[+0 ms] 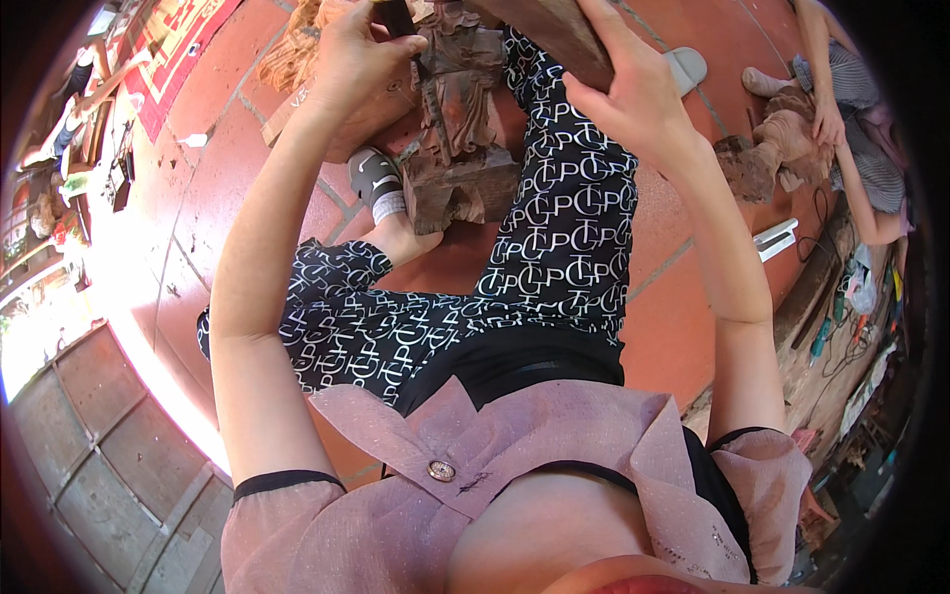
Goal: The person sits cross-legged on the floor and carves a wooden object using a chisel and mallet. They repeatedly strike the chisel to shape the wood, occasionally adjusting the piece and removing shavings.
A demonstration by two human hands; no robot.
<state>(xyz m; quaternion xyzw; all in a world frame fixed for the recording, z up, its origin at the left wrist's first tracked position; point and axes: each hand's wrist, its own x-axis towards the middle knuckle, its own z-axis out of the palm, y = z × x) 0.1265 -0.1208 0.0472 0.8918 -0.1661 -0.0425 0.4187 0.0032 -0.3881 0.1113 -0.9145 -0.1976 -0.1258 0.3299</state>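
Note:
A dark brown carved wooden statue (457, 94) stands on its blocky base between my legs, its top cut off by the upper edge. My left hand (361, 59) is beside it, thumb and fingers closed on a small dark object (394, 16) whose kind I cannot make out. A thick, smooth brown piece of wood (562, 38) slants in from the top edge. My right hand (633, 94) grips its right side, thumb below and fingers along the edge. Where that piece ends is out of view.
A lighter wood carving (292, 49) lies at the upper left near a red mat (183, 59). On the right, another person's hand (827, 124) rests on a brown carving (787, 139). Tools and cables lie along a log (792, 346). A grey slipper (685, 71) is on the tiles.

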